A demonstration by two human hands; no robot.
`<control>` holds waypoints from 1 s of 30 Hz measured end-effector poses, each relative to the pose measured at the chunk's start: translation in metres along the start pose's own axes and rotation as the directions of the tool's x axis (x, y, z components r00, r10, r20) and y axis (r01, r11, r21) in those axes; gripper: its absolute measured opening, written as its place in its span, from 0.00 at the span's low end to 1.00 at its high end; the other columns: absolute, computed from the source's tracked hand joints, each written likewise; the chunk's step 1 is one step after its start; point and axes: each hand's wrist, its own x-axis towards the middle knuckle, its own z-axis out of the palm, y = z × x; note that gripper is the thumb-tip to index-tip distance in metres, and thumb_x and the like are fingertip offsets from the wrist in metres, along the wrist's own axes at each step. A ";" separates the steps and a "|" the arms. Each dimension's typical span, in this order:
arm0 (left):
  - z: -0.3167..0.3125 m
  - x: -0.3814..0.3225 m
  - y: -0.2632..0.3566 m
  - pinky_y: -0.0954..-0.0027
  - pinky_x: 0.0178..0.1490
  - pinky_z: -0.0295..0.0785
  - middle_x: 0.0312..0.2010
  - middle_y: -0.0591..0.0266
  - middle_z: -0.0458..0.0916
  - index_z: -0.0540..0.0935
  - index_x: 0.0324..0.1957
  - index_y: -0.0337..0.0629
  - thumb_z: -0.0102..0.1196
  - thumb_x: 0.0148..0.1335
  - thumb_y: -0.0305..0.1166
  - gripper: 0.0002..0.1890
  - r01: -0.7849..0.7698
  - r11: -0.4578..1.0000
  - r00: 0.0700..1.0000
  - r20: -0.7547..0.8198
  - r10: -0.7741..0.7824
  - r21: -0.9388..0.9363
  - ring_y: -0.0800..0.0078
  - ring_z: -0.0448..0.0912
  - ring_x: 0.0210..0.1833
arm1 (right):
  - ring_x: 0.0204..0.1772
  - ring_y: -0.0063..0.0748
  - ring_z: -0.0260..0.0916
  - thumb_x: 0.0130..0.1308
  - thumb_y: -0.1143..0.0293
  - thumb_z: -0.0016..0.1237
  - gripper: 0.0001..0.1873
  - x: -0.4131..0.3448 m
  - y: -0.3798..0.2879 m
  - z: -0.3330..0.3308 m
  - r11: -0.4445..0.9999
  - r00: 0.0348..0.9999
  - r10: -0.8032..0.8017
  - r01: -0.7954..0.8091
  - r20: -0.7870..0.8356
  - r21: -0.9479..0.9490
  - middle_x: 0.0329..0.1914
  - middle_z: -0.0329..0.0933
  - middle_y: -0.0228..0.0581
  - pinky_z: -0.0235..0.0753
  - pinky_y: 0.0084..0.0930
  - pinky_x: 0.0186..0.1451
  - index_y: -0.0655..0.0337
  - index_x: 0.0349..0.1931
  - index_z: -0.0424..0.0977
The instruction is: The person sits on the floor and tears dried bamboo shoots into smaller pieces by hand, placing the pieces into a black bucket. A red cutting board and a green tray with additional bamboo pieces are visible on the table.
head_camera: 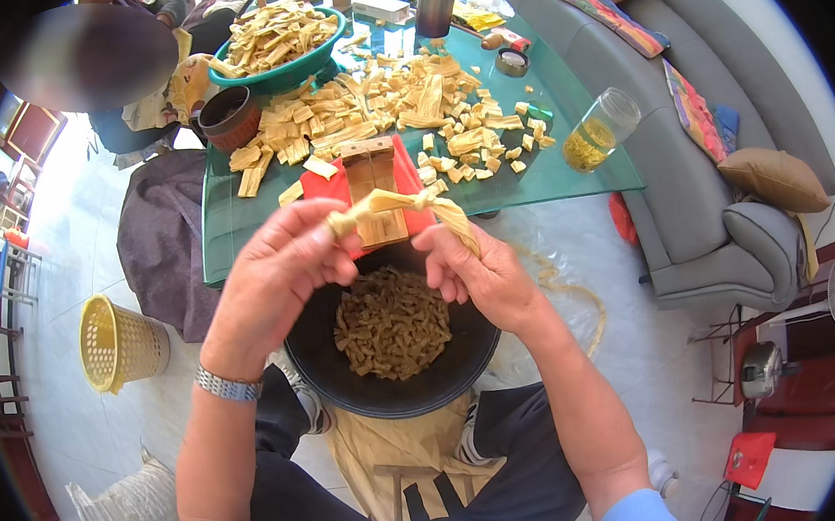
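A pale yellow, twisted and knotted strip (384, 202) stretches between my two hands. My left hand (280, 263) pinches its left end between thumb and fingers, and a metal-band watch is on that wrist. The other end is gripped by my right hand (472, 267). Below them a black basin (391, 404) stands between my feet, holding many small brown chopped pieces (393, 327). Just beyond the strip, a wooden block (370, 169) with a dark slot rests on a red cloth (321, 185) at the glass table's near edge.
Pale, fibrous chopped pieces (356, 105) are heaped on the green glass table (557, 178). A green basin (330, 49), a brown pot (228, 121) and a glass jar (599, 131) also stand there. A yellow basket (124, 343) is left; a grey sofa (685, 249) is right. Someone sits far left.
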 end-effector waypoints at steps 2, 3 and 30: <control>-0.004 -0.004 0.014 0.71 0.50 0.80 0.46 0.57 0.84 0.75 0.63 0.34 0.49 0.79 0.31 0.17 -0.106 0.994 0.994 -0.010 0.106 0.023 0.75 0.83 0.42 | 0.25 0.15 0.69 0.83 0.52 0.40 0.18 -0.010 -0.007 -0.001 0.997 0.998 0.059 -0.059 -0.005 -0.054 0.26 0.72 0.26 0.69 0.16 0.27 0.59 0.47 0.72; -0.004 -0.012 0.019 0.71 0.50 0.79 0.47 0.57 0.84 0.74 0.65 0.35 0.49 0.79 0.31 0.18 -0.147 0.989 0.989 -0.017 0.148 0.030 0.75 0.83 0.42 | 0.24 0.16 0.70 0.83 0.52 0.39 0.18 -0.020 -0.009 0.003 0.994 0.995 0.102 -0.102 -0.008 -0.044 0.25 0.72 0.27 0.69 0.16 0.26 0.59 0.46 0.71; 0.107 -0.183 -0.038 0.73 0.52 0.77 0.46 0.59 0.84 0.78 0.61 0.37 0.52 0.76 0.28 0.15 0.132 0.991 0.987 0.095 -0.132 0.003 0.76 0.82 0.42 | 0.44 0.61 0.78 0.79 0.39 0.24 0.41 -0.359 0.031 0.015 0.332 0.649 0.604 -0.733 -0.463 -0.594 0.35 0.82 0.57 0.76 0.47 0.51 0.66 0.29 0.81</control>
